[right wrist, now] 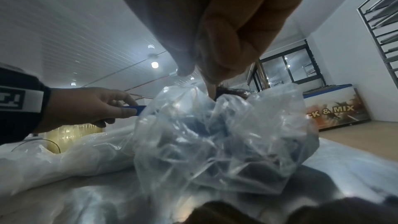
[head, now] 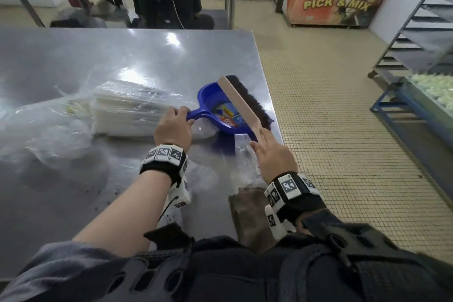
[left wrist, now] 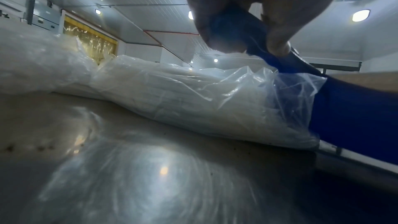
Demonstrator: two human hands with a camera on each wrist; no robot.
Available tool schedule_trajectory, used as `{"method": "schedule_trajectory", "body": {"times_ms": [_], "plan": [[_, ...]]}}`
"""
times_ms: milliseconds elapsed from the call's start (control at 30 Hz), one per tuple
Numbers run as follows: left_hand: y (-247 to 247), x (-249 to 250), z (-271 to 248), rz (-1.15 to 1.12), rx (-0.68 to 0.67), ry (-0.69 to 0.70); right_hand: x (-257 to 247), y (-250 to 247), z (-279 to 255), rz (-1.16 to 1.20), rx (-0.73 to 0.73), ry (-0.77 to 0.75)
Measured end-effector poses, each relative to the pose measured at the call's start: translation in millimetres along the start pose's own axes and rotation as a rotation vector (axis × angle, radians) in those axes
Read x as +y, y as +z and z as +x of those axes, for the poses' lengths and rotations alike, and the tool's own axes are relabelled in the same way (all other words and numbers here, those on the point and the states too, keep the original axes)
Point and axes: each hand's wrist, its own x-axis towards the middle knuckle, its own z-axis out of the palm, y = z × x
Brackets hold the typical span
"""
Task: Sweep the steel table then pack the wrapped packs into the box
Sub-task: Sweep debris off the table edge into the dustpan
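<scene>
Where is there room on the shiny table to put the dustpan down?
The far half of the table, beyond the wrapped packs, is bare steel. The near left, beside the left arm, is open too, with only crumbs. It is crowded around the dustpan: packs on its left, loose plastic in front, the edge at right.

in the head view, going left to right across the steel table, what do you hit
crumpled clear plastic → wrapped packs → left hand on the dustpan handle → blue dustpan → brush held by the right hand → table edge
</scene>
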Motion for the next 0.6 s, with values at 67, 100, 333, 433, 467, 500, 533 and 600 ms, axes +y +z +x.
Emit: {"method": "schedule_trajectory", "body": {"times_ms": [67, 100, 333, 433, 467, 500, 533, 600], "plan": [[-3.9, -2.2, -5.0, -0.022, 0.035, -0.005, -3.4, 3.3, -0.4, 0.032, 0.056, -0.025], [-6.3, -2.2, -7.9, -0.043, 0.054, -0.009, -5.6, 4.0, -0.7, 0.051, 0.076, -0.028], [-33.1, -17.4, -21.4, -0.167, 0.171, -0.052, -29.9, 2.9, -13.8, 0.149, 0.165, -0.098], [-43.4, -33.2, -32.7, -0.202, 0.196, -0.06, -45.8, 6.6, -28.4, 0.179, 0.203, -0.119], [-47.0, -39.4, -38.5, -0.209, 0.203, -0.061, -52.4, 8.2, -34.5, 0.184, 0.219, -0.12], [-50.8, -46.3, -45.1, -0.218, 0.208, -0.061, -59.0, 9.8, -41.2, 0.189, 0.234, -0.118], [-55.4, -53.7, -52.3, -0.224, 0.21, -0.058, -65.9, 11.5, -48.9, 0.194, 0.25, -0.114], [-65.4, -70.1, -67.8, -0.225, 0.195, -0.05, -81.2, 14.7, -68.0, 0.216, 0.276, -0.101]]}}
